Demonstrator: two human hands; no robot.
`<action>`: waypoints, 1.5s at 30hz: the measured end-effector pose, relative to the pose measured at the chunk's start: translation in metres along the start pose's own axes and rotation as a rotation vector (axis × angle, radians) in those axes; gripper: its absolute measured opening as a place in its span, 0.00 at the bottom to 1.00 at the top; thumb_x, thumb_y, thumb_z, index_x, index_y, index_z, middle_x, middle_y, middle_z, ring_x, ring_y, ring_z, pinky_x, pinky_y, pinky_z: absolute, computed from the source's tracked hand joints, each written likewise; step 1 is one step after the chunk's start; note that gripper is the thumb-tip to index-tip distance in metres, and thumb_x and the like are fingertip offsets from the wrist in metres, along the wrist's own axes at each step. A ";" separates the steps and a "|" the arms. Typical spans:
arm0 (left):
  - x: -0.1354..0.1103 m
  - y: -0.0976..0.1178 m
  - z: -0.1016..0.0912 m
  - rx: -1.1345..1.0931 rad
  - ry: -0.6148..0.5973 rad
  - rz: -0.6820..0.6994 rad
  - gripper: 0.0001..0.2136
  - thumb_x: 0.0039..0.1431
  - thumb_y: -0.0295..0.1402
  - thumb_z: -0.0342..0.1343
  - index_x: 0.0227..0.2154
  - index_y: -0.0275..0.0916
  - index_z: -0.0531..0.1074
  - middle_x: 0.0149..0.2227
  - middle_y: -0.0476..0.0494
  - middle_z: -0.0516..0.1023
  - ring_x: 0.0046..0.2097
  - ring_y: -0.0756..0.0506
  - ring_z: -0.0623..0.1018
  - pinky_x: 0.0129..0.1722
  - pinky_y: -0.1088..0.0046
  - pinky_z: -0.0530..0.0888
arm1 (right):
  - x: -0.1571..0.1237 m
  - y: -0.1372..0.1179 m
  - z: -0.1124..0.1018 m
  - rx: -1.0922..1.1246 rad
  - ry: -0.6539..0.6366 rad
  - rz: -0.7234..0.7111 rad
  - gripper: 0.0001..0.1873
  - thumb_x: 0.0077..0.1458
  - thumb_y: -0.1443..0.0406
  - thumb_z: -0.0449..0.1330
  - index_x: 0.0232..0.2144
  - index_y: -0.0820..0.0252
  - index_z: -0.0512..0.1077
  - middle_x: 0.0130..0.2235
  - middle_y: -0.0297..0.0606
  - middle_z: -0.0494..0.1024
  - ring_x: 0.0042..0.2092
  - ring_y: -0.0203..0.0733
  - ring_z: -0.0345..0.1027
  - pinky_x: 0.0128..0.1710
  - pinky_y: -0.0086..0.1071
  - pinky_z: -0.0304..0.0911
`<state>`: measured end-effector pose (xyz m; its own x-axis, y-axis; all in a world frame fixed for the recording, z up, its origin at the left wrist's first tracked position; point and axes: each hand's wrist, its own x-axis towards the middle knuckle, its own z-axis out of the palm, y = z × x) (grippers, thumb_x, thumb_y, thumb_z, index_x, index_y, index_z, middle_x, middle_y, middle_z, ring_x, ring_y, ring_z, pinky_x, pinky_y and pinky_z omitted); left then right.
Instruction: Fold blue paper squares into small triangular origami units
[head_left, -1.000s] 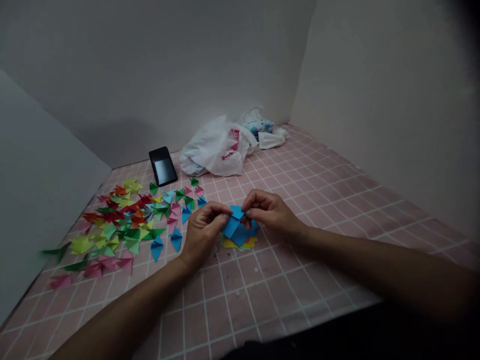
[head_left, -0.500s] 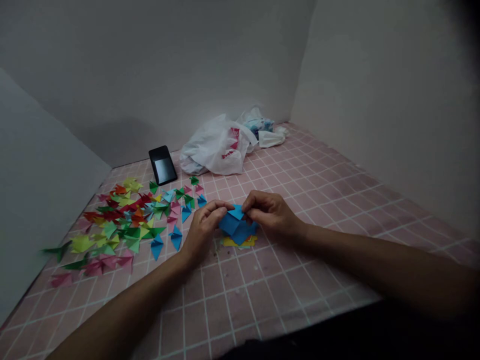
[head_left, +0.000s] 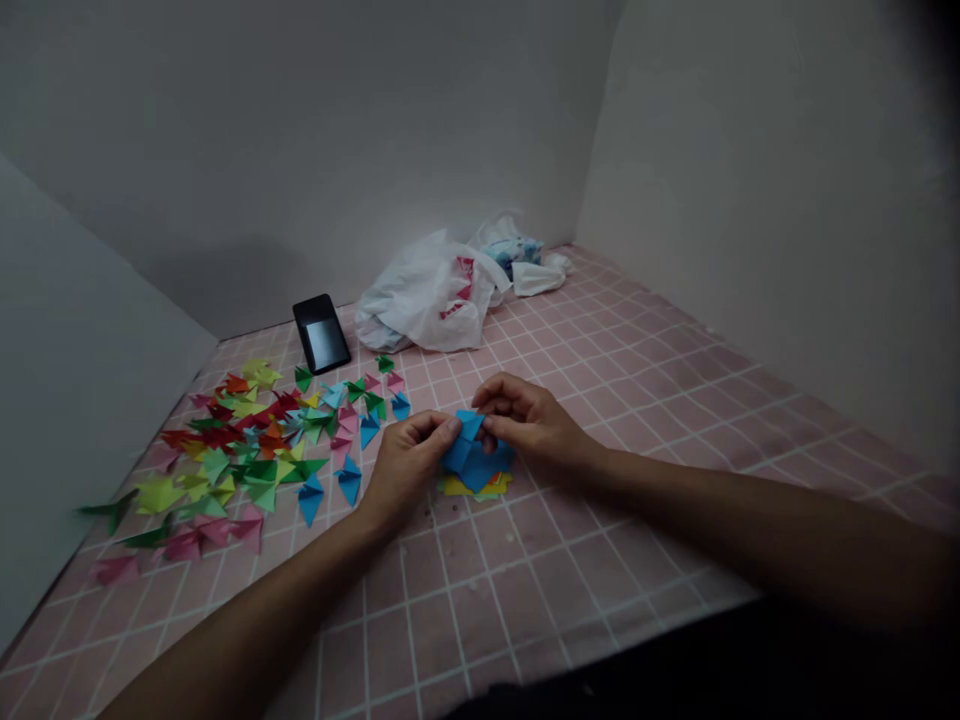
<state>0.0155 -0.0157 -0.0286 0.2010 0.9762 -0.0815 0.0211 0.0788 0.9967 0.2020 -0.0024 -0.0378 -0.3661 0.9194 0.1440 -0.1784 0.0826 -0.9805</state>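
White walls (head_left: 750,200) close in a pink surface (head_left: 645,470) ruled with a white grid. Toward the back lie a crumpled white plastic bag (head_left: 424,295), a pale bundle of tissue (head_left: 521,270) and, flat on the surface, a black phone (head_left: 321,333). Left of centre, many small folded paper triangles (head_left: 247,450) in red, green, yellow, pink and blue form a loose heap, with two blue triangles (head_left: 310,498) at its edge nearest the hands. In the centre, the person's forearms reach in from the lower edge, and the left hand (head_left: 409,465) and right hand (head_left: 531,422) meet at a blue folded paper (head_left: 471,450). Each hand is curled into a pinch, not spread, with thumb and fingers gripping one side of the blue paper. Pressure from both sides appears to keep its layers from slipping apart. Directly beneath lies a yellow and orange folded paper (head_left: 474,486), partly hidden; whether the blue paper touches it cannot be told. The heap's position beside the hands probably keeps the pieces within easy reach without crowding the held paper.
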 end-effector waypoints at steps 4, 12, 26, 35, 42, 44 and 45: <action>0.001 -0.003 -0.002 0.015 0.008 0.008 0.13 0.54 0.43 0.64 0.27 0.36 0.78 0.27 0.48 0.76 0.29 0.51 0.70 0.31 0.76 0.67 | 0.001 -0.001 0.000 0.060 -0.001 0.046 0.11 0.50 0.70 0.61 0.37 0.57 0.66 0.27 0.28 0.76 0.26 0.33 0.71 0.28 0.28 0.65; 0.001 0.003 0.001 0.102 0.101 0.051 0.13 0.50 0.41 0.63 0.23 0.36 0.74 0.22 0.51 0.70 0.26 0.52 0.66 0.27 0.77 0.64 | 0.001 0.004 -0.002 0.094 -0.033 0.038 0.09 0.53 0.68 0.61 0.38 0.58 0.67 0.28 0.30 0.78 0.26 0.33 0.71 0.29 0.29 0.66; -0.001 -0.005 0.001 0.193 0.006 0.100 0.12 0.57 0.40 0.60 0.25 0.36 0.75 0.24 0.50 0.71 0.27 0.53 0.66 0.28 0.77 0.65 | -0.001 0.002 0.000 0.008 -0.090 0.208 0.13 0.56 0.57 0.62 0.29 0.60 0.69 0.21 0.28 0.71 0.18 0.28 0.60 0.17 0.23 0.55; 0.001 0.003 -0.002 0.114 -0.007 0.051 0.13 0.51 0.41 0.66 0.22 0.36 0.74 0.22 0.50 0.72 0.26 0.52 0.68 0.27 0.77 0.66 | -0.002 -0.007 0.001 -0.115 -0.043 0.156 0.10 0.56 0.61 0.60 0.25 0.59 0.67 0.20 0.28 0.71 0.17 0.28 0.61 0.17 0.24 0.56; 0.001 0.002 -0.003 -0.008 -0.060 -0.044 0.16 0.51 0.45 0.66 0.25 0.36 0.76 0.25 0.48 0.75 0.27 0.50 0.72 0.30 0.74 0.70 | -0.002 -0.005 -0.002 -0.182 -0.034 0.098 0.10 0.58 0.61 0.60 0.26 0.59 0.68 0.20 0.28 0.70 0.18 0.29 0.61 0.18 0.24 0.56; 0.001 0.002 -0.004 0.013 -0.064 -0.046 0.17 0.55 0.48 0.63 0.26 0.36 0.77 0.25 0.48 0.76 0.28 0.49 0.72 0.30 0.74 0.70 | -0.002 -0.005 -0.002 -0.195 -0.030 0.094 0.10 0.57 0.61 0.60 0.26 0.59 0.68 0.20 0.28 0.70 0.18 0.30 0.61 0.18 0.25 0.56; 0.001 0.001 -0.005 0.031 -0.067 -0.044 0.18 0.57 0.48 0.62 0.27 0.36 0.77 0.25 0.48 0.75 0.28 0.49 0.72 0.30 0.74 0.70 | -0.002 -0.005 -0.002 -0.198 -0.028 0.099 0.10 0.57 0.61 0.60 0.26 0.59 0.68 0.20 0.28 0.70 0.18 0.30 0.61 0.18 0.25 0.56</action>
<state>0.0108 -0.0135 -0.0272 0.2643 0.9562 -0.1259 0.0610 0.1137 0.9916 0.2050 -0.0039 -0.0332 -0.3987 0.9159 0.0471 0.0412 0.0692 -0.9968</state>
